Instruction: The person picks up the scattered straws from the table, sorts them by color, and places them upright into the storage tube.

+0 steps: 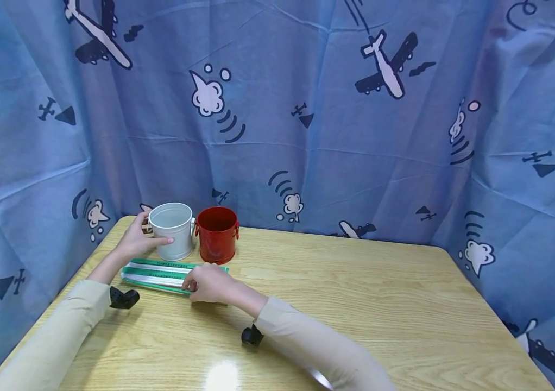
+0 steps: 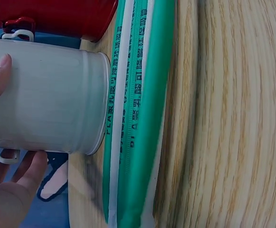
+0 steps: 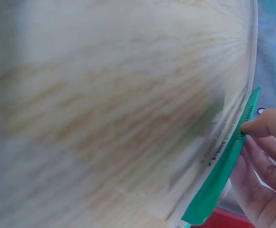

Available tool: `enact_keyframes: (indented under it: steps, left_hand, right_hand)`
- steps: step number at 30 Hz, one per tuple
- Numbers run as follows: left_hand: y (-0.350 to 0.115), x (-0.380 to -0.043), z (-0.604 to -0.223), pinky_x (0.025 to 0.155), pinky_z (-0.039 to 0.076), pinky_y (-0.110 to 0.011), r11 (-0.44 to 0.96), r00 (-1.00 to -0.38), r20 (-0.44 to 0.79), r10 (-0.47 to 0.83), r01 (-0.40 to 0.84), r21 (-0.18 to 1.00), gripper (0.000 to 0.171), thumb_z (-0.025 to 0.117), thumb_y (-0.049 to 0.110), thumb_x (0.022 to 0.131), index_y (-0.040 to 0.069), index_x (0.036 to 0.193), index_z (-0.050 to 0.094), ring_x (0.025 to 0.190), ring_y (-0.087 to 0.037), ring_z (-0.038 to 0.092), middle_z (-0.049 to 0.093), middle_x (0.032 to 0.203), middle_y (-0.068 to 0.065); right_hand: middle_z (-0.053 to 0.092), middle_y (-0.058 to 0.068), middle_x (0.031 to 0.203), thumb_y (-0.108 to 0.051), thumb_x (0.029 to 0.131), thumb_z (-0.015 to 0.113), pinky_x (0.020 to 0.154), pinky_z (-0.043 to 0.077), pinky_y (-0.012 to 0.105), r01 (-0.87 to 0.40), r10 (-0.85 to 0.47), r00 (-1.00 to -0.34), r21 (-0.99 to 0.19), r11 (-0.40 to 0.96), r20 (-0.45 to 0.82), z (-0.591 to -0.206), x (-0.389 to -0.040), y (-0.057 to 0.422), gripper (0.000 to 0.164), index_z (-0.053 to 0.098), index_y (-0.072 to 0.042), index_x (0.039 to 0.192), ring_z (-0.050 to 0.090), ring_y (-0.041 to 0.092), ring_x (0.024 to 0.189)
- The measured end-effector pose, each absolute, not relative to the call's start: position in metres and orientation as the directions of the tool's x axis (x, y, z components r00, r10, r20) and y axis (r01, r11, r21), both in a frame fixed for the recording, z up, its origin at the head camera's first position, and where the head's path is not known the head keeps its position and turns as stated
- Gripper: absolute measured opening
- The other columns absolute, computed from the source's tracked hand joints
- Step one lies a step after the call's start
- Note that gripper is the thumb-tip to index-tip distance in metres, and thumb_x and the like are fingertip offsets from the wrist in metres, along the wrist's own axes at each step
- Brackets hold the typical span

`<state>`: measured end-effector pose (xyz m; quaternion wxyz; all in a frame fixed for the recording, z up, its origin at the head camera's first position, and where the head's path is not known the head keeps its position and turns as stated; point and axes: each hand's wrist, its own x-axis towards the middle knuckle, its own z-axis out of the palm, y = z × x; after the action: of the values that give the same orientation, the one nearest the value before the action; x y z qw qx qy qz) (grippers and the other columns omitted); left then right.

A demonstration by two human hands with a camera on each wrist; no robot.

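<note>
Green-and-white packets (image 1: 162,273) lie at the left of the table (image 1: 355,304), on the near side of a white bucket (image 1: 176,243) and a red bucket (image 1: 217,244), which stands just right of the white one. Left hand (image 1: 136,240) is clamped around the white bucket; right hand (image 1: 211,283) pinches the packets near their right end.

Bucket (image 1: 180,233) is white, second bucket (image 1: 217,243) red, strips (image 2: 150,142) green-and-white with black print, table (image 1: 355,304) tan woodgrain, curtain (image 1: 258,81) blue with dark-and-white planes (image 1: 389,73).
</note>
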<state>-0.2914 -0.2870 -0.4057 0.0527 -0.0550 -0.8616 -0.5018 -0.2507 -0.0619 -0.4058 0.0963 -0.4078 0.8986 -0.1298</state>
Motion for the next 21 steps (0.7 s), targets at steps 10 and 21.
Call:
enact_keyframes:
  steps: [10, 21]
  left_hand:
    - [-0.291, -0.293, -0.41, 0.101, 0.038, -0.061, 0.477, -0.99, 0.13, 0.059, 0.142, 0.868, 0.09, 0.076, 0.018, 0.083, -0.005, 0.147, 0.017, 0.127, -0.051, 0.037, 0.031, 0.144, -0.032]
    - [-0.294, -0.294, -0.411, 0.101, 0.039, -0.061, 0.449, -0.987, 0.146, 0.072, 0.163, 0.879, 0.089, 0.075, 0.017, 0.083, -0.005, 0.147, 0.018, 0.127, -0.051, 0.037, 0.032, 0.143, -0.032]
  right_hand:
    - [0.07, -0.007, 0.078, -0.018, 0.081, 0.077, 0.058, 0.042, 0.009, -0.684, -0.738, -0.672, -0.331, 0.65, -0.061, -0.398, -0.25, -0.045, 0.017, 0.075, -0.016, 0.098, 0.053, -0.002, 0.064]
    - [0.065, -0.007, 0.074, -0.02, 0.078, 0.08, 0.059, 0.045, 0.013, -0.625, -0.696, -0.715, -0.383, 0.68, -0.069, -0.384, -0.252, -0.021, 0.02, 0.074, -0.016, 0.096, 0.053, 0.003, 0.066]
